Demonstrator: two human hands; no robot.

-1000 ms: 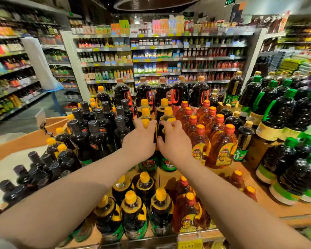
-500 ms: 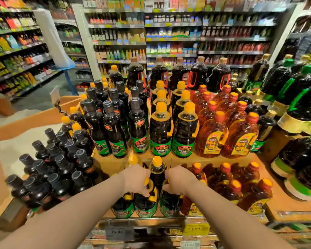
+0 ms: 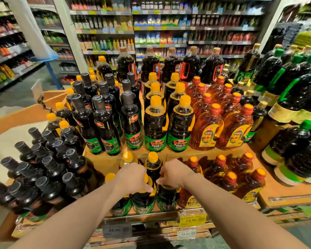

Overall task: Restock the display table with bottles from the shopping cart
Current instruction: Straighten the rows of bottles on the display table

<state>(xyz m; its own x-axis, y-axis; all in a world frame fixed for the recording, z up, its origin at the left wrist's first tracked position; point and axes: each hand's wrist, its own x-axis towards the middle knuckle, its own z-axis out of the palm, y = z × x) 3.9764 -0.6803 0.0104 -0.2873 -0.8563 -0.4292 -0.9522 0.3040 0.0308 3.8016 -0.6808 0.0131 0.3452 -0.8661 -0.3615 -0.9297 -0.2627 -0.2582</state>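
- Dark, yellow-capped bottles: left hand (image 3: 133, 177) grips one bottle (image 3: 144, 198), right hand (image 3: 175, 174) grips its neighbour (image 3: 166, 198), both at the surface (image 3: 280, 189) front edge, packed tight; bare wood only to the right.
- Gripped caps hidden; price tags (image 3: 192, 220) blurred.
- Since half a second ago, both grips unchanged.

Both hands grip front-row dark soy sauce bottles on the tiered worktop (image 3: 280, 191): left hand (image 3: 133, 177) on one bottle (image 3: 144, 198), right hand (image 3: 174, 174) on its neighbour (image 3: 166, 198).
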